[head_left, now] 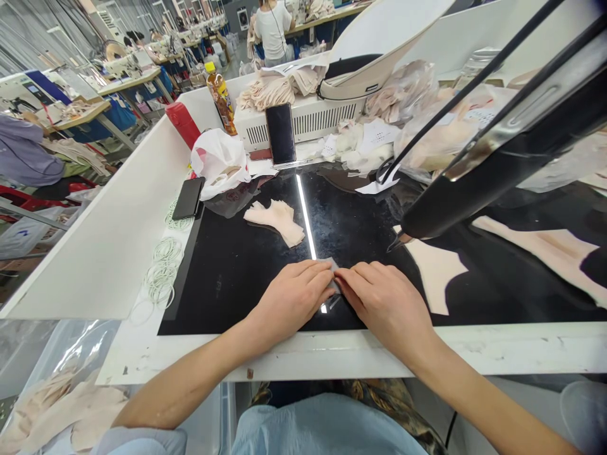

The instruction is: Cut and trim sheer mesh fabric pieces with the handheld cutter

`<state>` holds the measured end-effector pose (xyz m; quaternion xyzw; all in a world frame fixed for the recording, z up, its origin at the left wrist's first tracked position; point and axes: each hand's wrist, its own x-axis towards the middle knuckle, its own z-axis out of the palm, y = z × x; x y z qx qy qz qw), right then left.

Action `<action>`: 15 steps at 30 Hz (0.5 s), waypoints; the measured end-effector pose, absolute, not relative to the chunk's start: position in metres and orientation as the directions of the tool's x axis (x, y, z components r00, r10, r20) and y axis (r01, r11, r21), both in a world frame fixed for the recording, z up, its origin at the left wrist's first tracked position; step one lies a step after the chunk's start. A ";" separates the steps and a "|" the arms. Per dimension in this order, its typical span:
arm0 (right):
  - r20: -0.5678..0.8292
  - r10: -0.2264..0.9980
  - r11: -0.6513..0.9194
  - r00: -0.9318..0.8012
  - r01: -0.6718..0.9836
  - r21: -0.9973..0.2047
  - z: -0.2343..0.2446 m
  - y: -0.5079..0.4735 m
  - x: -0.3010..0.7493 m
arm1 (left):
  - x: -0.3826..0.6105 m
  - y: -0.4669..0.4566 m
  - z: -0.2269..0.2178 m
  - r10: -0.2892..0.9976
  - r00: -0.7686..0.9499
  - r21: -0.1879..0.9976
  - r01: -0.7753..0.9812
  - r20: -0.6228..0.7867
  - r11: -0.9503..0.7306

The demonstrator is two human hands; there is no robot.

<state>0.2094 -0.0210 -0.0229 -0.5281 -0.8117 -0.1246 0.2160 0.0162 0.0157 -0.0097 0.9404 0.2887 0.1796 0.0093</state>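
Both hands meet over the black work surface [227,278] near its front edge. A small grey piece [326,261], thin and perhaps cloth or film, shows between the fingertips; most of it is covered. My left hand [296,294] has its fingers bent and pressed together on the left part of that piece. From the other side, my right hand [386,300] pinches its right edge with thumb and forefinger. Beyond my left hand lies a small stack of beige fabric pieces [277,221]. To the right of my right hand is a flat beige fabric piece [436,268].
A thick black arm with a pointed tip [474,170] reaches in from the upper right. Another beige piece [545,246] lies far right. Pale green rings [164,272] and a dark phone [188,198] sit left. An upright phone [281,134] leans at the back.
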 end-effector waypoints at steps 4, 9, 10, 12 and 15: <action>0.479 0.806 0.407 -0.347 0.913 -0.025 -0.023 -0.021 0.209 | 0.016 0.016 -0.011 0.556 0.767 0.130 0.546 0.320 -0.828; 0.478 0.808 0.404 -0.344 0.914 -0.026 -0.024 -0.020 0.209 | 0.016 0.016 -0.010 0.561 0.770 0.135 0.548 0.304 -0.825; 0.477 0.809 0.404 -0.343 0.914 -0.028 -0.024 -0.020 0.209 | 0.016 0.016 -0.010 0.563 0.768 0.137 0.549 0.305 -0.824; 0.473 0.811 0.406 -0.345 0.913 -0.030 -0.024 -0.020 0.209 | 0.016 0.016 -0.009 0.566 0.765 0.141 0.551 0.307 -0.822; 0.508 0.793 0.438 -0.335 0.894 -0.094 -0.019 -0.022 0.213 | 0.016 0.016 -0.009 0.570 0.763 0.150 0.553 0.305 -0.820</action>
